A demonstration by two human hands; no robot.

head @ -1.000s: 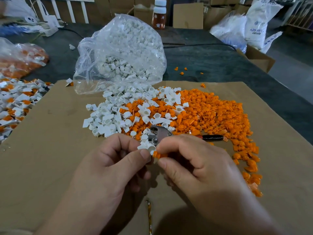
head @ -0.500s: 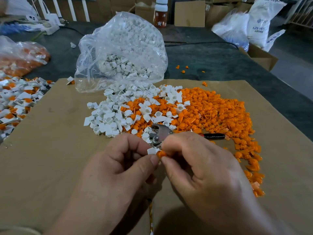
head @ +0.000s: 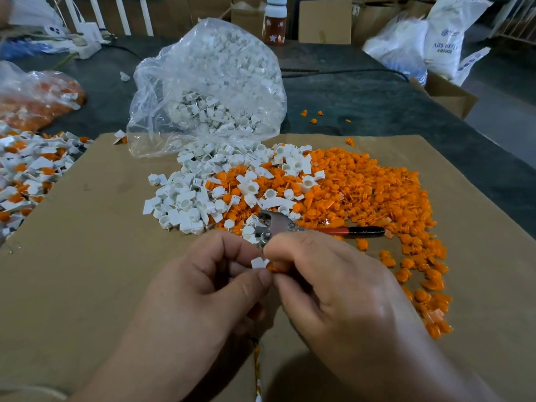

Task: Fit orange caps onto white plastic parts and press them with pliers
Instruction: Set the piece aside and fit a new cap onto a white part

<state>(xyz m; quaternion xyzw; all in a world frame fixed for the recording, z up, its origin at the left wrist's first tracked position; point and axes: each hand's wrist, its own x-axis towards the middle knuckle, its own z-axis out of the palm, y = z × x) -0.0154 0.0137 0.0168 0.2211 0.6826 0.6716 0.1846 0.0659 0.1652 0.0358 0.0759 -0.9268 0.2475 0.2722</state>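
Orange cap [head: 272, 267] now hard against white part [head: 259, 262], between both hands [head: 266, 288].

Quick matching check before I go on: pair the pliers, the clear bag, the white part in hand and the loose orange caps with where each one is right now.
Things:
1. pliers
2. clear bag
3. white part
4. orange caps

Places:
A. pinched between both hands' fingertips
B. heaped on the cardboard's right side
C. lying on the pile, red handle pointing right
D. at the cardboard's far edge, filled with white pieces

Pairs: 1-C, 2-D, 3-A, 4-B
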